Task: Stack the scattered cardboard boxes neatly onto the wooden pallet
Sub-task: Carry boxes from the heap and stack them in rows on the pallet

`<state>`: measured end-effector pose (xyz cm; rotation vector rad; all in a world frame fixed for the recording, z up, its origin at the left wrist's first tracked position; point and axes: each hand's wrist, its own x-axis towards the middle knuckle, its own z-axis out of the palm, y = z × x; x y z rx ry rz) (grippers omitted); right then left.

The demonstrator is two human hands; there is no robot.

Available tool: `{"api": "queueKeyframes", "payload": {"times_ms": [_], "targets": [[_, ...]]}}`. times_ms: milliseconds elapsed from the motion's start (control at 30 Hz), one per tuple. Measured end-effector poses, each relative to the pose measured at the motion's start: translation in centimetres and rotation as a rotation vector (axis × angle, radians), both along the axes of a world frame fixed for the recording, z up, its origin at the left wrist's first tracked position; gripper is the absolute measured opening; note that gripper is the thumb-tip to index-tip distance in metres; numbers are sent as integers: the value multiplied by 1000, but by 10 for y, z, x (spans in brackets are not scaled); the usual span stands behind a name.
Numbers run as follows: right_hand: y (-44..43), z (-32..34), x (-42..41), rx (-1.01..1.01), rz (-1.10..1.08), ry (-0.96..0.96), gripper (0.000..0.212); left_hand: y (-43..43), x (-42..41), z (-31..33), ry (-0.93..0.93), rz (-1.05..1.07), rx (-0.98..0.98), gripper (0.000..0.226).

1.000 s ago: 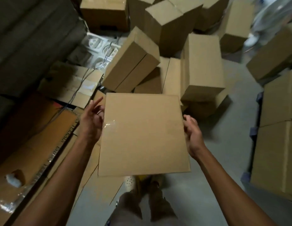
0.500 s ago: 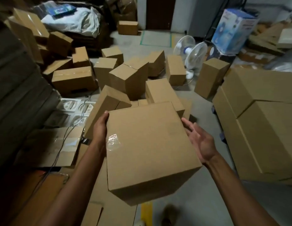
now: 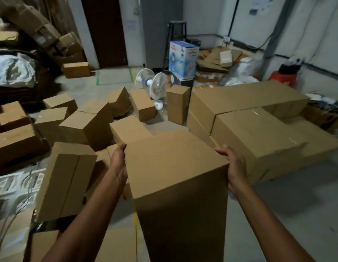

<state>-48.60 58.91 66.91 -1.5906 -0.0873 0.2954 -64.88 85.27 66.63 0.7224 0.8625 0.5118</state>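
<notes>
Cardboard box [image 3: 174, 161], smooth, rectangular, brown

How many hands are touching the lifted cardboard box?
2. The left hand presses the left side of the cardboard box; the right hand presses its right side. No other hand shows.

Your left hand [image 3: 120, 161] and right hand [image 3: 235, 164] are bare, and so are your left forearm [image 3: 92, 210] and right forearm [image 3: 266, 218], uncovered along the whole length that shows, down to the view's lower edge.
</notes>
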Motion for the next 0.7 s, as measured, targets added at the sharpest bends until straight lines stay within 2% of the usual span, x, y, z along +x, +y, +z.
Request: {"api": "queueKeyframes", "payload": {"times_ms": [67,133,267,367,467,600,667,700], "targets": [[-26,-8,17,10,-267,112,44,-32,40,4,0,-12,9,22],[-57,-13,36,28,-428,202,46,-68,78,8,3,-45,84,25],[-138,-13,87,178,-550,309,44,-124,150,10,29,-69,230,13],[-210,3,126,280,-573,384,34,-173,197,24,10,-182,342,21],[-284,20,157,354,-539,416,42,-223,236,47,-58,-577,439,26],[-350,36,187,356,-463,450,45,-276,294,55,-81,-1148,447,56],[-370,37,194,301,-394,444,39,-314,326,43,-19,-1238,500,81],[-378,36,197,271,-365,444,37,-331,341,35,-17,-1231,472,82]]}}
